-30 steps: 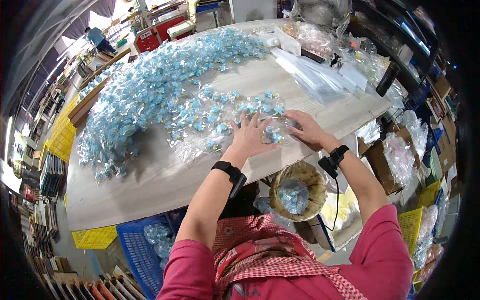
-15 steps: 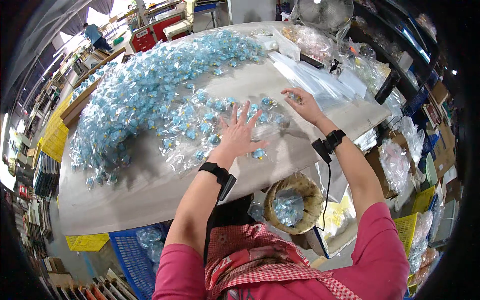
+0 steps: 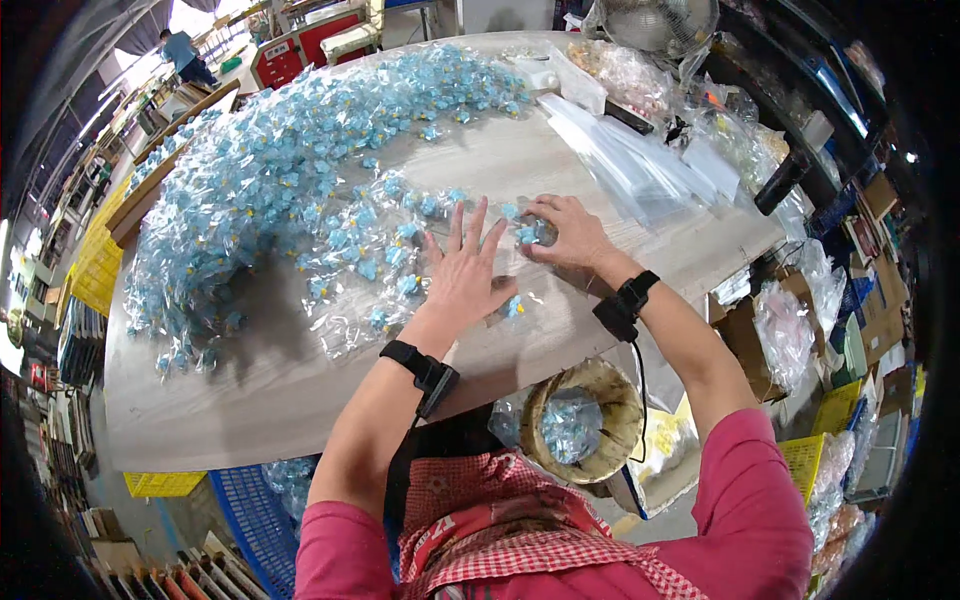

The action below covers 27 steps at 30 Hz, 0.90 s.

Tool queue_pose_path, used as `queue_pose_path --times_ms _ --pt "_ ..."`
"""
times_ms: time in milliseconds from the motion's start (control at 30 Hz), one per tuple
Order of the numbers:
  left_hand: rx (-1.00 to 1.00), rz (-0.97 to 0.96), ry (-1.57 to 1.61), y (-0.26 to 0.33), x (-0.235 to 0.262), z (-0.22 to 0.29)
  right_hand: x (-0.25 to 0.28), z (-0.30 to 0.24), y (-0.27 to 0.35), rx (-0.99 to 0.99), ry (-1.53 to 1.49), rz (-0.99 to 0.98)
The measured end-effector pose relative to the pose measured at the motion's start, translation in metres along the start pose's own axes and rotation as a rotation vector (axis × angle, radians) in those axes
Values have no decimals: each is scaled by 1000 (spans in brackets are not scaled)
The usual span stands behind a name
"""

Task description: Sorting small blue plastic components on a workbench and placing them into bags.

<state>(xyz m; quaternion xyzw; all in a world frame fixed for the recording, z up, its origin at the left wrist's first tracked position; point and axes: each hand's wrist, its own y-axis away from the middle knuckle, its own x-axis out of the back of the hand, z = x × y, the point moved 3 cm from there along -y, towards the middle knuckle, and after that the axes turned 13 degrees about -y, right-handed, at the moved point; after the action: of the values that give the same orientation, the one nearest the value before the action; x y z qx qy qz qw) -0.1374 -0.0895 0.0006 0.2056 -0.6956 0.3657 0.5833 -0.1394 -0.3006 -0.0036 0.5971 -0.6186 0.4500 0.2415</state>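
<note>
A long heap of small light-blue pieces with yellow spots (image 3: 290, 160), each in a clear plastic bag, spreads over the left and back of the grey table. Looser bagged pieces (image 3: 368, 268) lie nearer the middle. My left hand (image 3: 465, 275) rests palm down at their right edge, fingers spread, holding nothing. A single bagged blue piece (image 3: 515, 307) lies by its thumb. My right hand (image 3: 575, 238) is curled at the table's middle, thumb and fingers around a bagged blue piece (image 3: 528, 234). Its inner fingers are partly hidden. Both wrists carry black strapped devices.
Below the table's front edge stands a round bin (image 3: 625, 415) with bagged blue pieces inside. A blue basket (image 3: 250, 530) is at lower left. Clear plastic sheets (image 3: 640, 160) lie at right, near a fan (image 3: 655, 25). A person (image 3: 185, 58) stands far left.
My right hand has come left and nearer, down to the bagged pieces beside my left hand. My left hand stays spread, nearly in place. The view has shifted slightly.
</note>
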Motion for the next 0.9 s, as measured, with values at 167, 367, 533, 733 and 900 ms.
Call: queue_pose_path --times_ms 167,367,533,733,900 --pt "-134 -217 -8 -10 -3 4 5 -10 37 86 -41 144" --pt "-36 26 291 -2 2 6 8 -19 58 74 -71 109" --pt "-187 -87 93 7 5 18 3 -27 68 250 -60 170" --pt "-49 -16 75 19 0 11 5 -33 96 0 -105 264" --pt "-2 -10 119 18 -9 4 16 -51 145 68 -277 221"
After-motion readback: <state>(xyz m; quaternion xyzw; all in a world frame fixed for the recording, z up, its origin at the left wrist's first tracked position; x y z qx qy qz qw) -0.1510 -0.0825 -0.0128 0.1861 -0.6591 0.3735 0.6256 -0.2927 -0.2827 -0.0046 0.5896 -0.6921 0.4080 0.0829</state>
